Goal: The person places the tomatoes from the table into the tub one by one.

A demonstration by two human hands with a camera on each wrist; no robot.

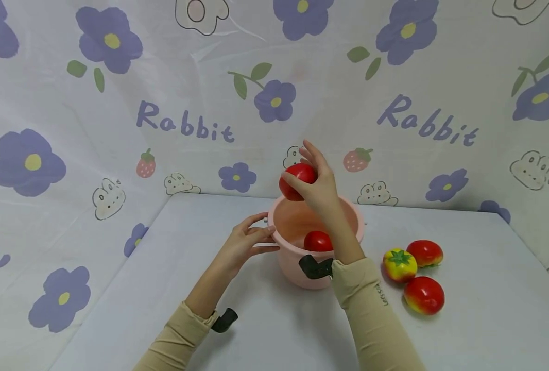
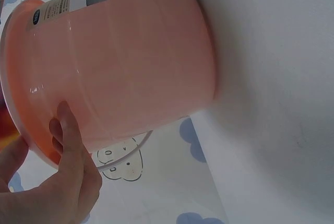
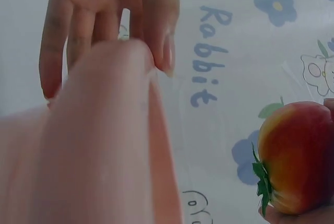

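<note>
A pink plastic bucket (image 1: 297,265) stands upright on the table. My left hand (image 1: 246,241) grips its left rim; in the left wrist view the thumb is at the lip and the fingers (image 2: 70,135) lie against the outer wall. Above the bucket's mouth, my right hand (image 1: 318,185) holds a red tomato (image 1: 297,181) between thumb and fingers. The right wrist view shows this tomato (image 3: 297,156) with a yellow patch and green leaves. Inside the bucket lies another red tomato (image 1: 318,241), partly hidden by the right forearm and the front rim.
Three more tomatoes lie grouped on the table right of the bucket: a yellow-red one (image 1: 399,265), one behind it (image 1: 425,253) and one in front (image 1: 424,296). A patterned cloth (image 1: 302,103) hangs behind the white table (image 1: 483,288).
</note>
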